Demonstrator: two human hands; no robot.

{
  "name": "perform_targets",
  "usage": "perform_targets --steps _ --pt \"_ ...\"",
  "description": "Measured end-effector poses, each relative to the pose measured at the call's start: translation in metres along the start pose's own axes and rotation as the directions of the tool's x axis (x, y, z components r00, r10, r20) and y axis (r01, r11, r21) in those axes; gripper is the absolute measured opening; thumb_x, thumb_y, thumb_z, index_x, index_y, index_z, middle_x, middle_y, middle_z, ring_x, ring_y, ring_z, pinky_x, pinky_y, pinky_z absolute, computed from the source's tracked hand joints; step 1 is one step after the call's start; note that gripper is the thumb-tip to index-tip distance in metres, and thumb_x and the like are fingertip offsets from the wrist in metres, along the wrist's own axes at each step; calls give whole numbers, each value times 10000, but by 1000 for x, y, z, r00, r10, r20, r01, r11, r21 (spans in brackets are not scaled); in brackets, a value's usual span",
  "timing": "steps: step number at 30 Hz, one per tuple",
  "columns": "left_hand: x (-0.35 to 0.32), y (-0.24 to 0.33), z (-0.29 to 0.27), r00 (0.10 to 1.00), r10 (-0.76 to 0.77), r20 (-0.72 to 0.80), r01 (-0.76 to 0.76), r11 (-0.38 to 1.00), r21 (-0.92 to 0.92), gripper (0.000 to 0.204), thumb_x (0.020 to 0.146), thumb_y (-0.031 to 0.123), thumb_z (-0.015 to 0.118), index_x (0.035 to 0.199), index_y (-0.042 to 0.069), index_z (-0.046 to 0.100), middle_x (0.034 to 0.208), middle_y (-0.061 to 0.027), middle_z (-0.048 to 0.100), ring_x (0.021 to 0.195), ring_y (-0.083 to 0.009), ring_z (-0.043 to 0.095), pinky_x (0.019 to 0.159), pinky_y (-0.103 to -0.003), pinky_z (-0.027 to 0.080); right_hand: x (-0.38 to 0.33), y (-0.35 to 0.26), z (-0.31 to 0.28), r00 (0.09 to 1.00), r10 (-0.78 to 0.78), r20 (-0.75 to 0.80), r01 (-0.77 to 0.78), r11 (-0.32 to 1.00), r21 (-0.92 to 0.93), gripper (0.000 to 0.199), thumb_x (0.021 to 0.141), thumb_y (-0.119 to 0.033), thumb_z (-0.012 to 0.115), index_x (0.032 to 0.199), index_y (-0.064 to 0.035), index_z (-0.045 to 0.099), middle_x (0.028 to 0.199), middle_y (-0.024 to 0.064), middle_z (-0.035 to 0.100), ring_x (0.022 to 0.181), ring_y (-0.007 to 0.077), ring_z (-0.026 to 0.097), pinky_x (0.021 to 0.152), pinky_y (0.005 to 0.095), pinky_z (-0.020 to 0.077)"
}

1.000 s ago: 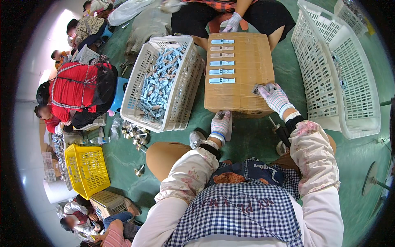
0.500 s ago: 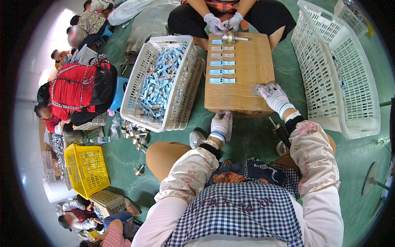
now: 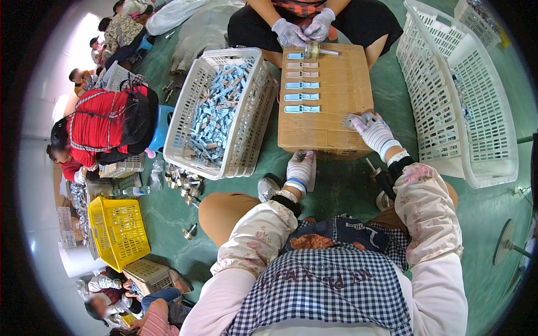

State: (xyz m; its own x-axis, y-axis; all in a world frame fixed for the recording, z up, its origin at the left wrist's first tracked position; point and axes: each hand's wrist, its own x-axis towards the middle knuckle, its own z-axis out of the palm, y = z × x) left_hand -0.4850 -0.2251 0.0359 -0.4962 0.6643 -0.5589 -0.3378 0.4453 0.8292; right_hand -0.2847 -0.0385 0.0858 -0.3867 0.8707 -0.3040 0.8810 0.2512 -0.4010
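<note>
A brown cardboard box point(image 3: 330, 131) stands before me, with a column of light blue and pinkish plastic clips point(image 3: 302, 97) along its left side. At its near face, my left hand point(image 3: 300, 169) in a striped glove is closed, with a pale flat thing partly visible beside it; what its fingers hold is hidden. My right hand point(image 3: 378, 134), also gloved, rests at the box's right edge, its fingers closed around a small grey flat piece point(image 3: 353, 121) whose kind I cannot make out. A metal cylinder with a rod point(image 3: 315, 51) lies at the box's far edge.
A white crate point(image 3: 174, 131) full of blue and pinkish clips stands left of the box; a taller white crate point(image 3: 485, 173) is at right. Across the box sits a co-worker with gloved hands point(image 3: 302, 31). Metal parts point(image 3: 184, 183) lie on the floor near a yellow basket point(image 3: 117, 252).
The co-worker's gloved hands have shifted slightly apart, one rising to the right. People at the lower left have moved a little. My own hands stay in nearly the same place.
</note>
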Motion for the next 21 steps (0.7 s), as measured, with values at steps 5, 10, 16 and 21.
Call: perform_targets --steps 5,10,16,21 --pt "7 -11 -2 997 81 -9 -82 997 -16 115 920 180 675 974 83 646 843 8 636 722 -91 529 672 -255 470 11 11 12 995 -95 10 95 995 -13 633 898 -617 452 1240 -95 561 1318 259 499 1224 392 507 1047 427 400" --pt "-7 9 4 1000 -14 13 15 999 -41 106 918 172 675 966 80 652 857 7 640 740 -93 531 694 -254 469 16 24 18 992 -124 -1 124 992 -26 638 898 -615 455 1241 -88 562 1323 259 501 1234 390 501 1053 424 396" --pt "-6 9 3 1000 -5 9 6 1000 -23 104 919 159 671 964 68 650 868 7 641 772 -92 537 734 -249 466 13 15 14 993 -113 -29 112 993 -30 639 898 -612 458 1244 -87 568 1318 260 510 1238 391 499 1053 421 397" --pt "2 1 2 1000 7 10 -7 1000 -29 111 920 155 671 974 61 644 873 8 640 776 -84 532 732 -240 462 6 3 3 1000 -19 -4 19 999 38 626 898 -614 459 1230 -96 580 1312 248 521 1224 386 513 1042 424 407"
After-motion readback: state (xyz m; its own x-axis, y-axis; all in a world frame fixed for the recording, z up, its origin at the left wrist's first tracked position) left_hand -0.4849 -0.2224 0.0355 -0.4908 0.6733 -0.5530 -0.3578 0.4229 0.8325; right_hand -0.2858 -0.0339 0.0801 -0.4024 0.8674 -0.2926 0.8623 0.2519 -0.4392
